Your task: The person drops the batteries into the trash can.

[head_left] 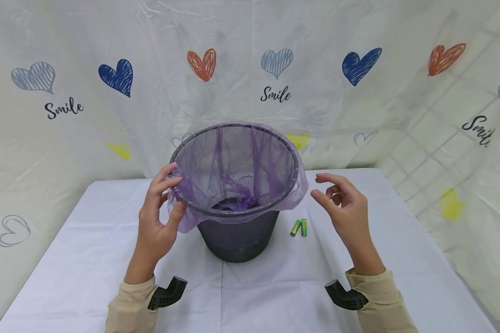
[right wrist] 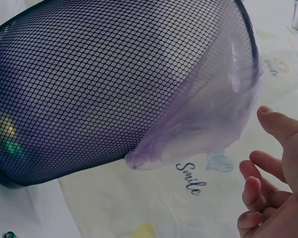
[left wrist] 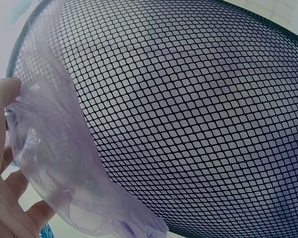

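One mesh wastebasket (head_left: 239,238) sits on the desk (head_left: 271,296), its rim (head_left: 233,213) and purple bin liner (head_left: 256,157) gripped by the left hand (head_left: 158,219) while the right hand (head_left: 346,208) hovers empty nearby, thumb and forefinger apart; one-sided tugging could slip the loose overhang (head_left: 297,195) free.

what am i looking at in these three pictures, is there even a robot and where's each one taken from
No robot here: it is a person in beige sleeves, working bare-handed. The large picture comes from a camera worn on the head; the others come from cameras on the left and right wrists. On the white table sits a black mesh bin with a purple bag inside and folded over its rim. Two green batteries lie beside it. The left hand grips the bag-covered rim. The right hand is off the opposite side, holding nothing.
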The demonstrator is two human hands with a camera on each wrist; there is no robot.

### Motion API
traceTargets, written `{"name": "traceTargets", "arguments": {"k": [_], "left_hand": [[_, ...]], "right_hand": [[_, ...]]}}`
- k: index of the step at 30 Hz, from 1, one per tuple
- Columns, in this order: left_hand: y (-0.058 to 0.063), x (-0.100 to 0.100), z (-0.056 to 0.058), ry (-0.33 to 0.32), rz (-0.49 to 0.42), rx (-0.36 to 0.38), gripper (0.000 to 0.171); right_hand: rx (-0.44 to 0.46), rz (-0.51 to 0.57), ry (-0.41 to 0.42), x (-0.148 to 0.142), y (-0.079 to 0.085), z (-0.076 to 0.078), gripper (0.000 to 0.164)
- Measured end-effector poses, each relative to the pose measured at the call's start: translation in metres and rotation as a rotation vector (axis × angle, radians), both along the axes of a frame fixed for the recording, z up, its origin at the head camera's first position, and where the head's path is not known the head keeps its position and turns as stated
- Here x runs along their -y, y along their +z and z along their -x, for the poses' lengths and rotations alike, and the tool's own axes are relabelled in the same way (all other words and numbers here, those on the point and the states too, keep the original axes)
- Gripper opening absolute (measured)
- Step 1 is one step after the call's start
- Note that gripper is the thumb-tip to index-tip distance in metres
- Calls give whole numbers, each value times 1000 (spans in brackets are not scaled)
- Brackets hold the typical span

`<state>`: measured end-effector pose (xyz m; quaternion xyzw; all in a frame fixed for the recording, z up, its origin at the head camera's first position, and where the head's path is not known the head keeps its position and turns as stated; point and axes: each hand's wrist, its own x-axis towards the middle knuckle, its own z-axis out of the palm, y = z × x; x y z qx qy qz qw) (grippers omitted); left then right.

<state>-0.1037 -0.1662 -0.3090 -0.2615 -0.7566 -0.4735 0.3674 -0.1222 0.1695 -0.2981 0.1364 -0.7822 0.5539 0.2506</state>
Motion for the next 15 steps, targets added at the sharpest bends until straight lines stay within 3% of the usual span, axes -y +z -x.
{"name": "traceTargets", "arguments": {"k": [4,7,15], "left_hand": [[-9,6,6,1,2,8,42],[-9,6,6,1,3,12,42],[11,-6,-8,6,7,4,38]], "right_hand": [[13,-22,-19,-2,-2,0,30],[26,-36,-34,-4,-4,0,31],[37,-65,-44,-5,-8,-2,31]]}}
